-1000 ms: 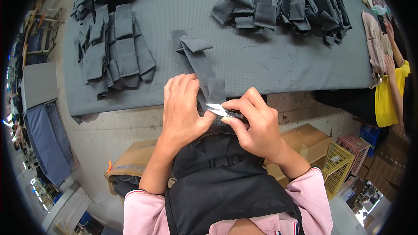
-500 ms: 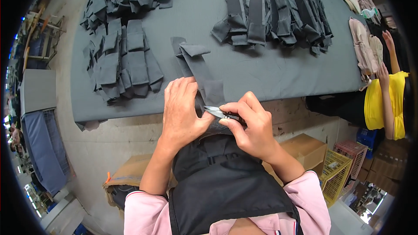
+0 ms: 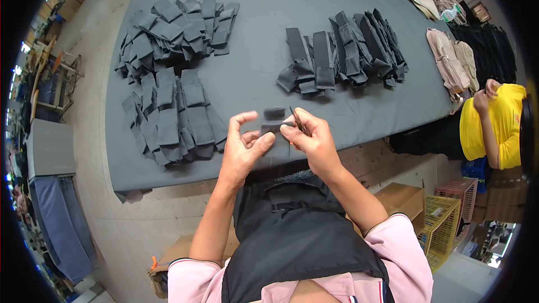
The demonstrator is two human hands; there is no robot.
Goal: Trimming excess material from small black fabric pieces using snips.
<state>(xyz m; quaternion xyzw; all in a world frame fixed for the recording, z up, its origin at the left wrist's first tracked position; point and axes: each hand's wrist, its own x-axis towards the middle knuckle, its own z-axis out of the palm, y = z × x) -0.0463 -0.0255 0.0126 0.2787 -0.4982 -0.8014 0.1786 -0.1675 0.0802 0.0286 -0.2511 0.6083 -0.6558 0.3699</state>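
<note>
Held fabric (image 3: pixel 275 128) is dark grey, table cover (image 3: pixel 258 62) grey, apron (image 3: pixel 303 247) black, sleeves (image 3: pixel 401 252) pink with striped edges

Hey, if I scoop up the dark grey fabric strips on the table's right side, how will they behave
The dark grey fabric strips will probably flop, since several bend and fold over at their ends. They may slide apart, as they overlap in loose-looking clumps. Rolling seems unlikely, because they look flat.

Forearms (image 3: pixel 356 202) angle inward, the left grip (image 3: pixel 240 151) curving its forefinger (image 3: pixel 243 118) off the thumb (image 3: pixel 261 144), the right grip (image 3: pixel 312 137) pinched.
</note>
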